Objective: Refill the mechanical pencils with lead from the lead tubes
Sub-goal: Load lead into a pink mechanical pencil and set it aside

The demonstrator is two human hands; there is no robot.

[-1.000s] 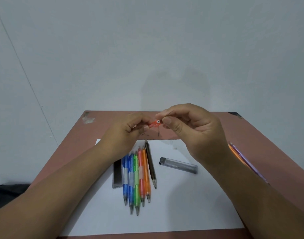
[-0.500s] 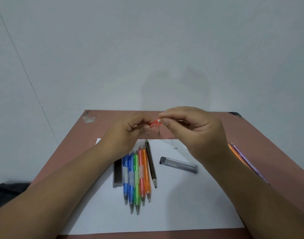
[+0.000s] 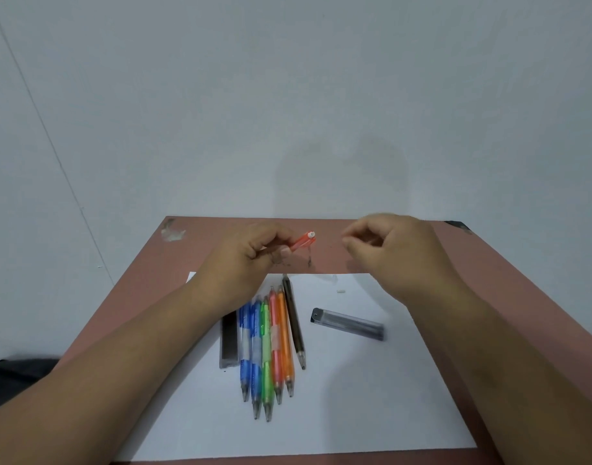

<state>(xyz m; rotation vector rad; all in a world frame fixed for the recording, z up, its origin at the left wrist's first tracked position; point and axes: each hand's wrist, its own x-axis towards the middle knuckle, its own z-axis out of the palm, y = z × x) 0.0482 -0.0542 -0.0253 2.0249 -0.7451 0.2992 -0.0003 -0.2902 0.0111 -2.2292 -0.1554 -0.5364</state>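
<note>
My left hand grips an orange mechanical pencil above the far part of the table, its white-capped end pointing up and right. My right hand hovers to the right of that end, apart from it, blurred, fingers loosely curled with nothing visible between them. On the white paper lie several pencils in a row: blue, green, red-orange, orange and dark brown, tips toward me. A grey lead tube lies right of the row. A second dark lead tube lies at its left.
The brown table stands against a pale wall. A tiny white piece lies on the paper's far edge. Dark specks mark the table under the held pencil. A dark cloth sits off the table at the lower left.
My right hand has let go of the pencil's white end and moved right, away from it. My left hand keeps the pencil in about the same place.
</note>
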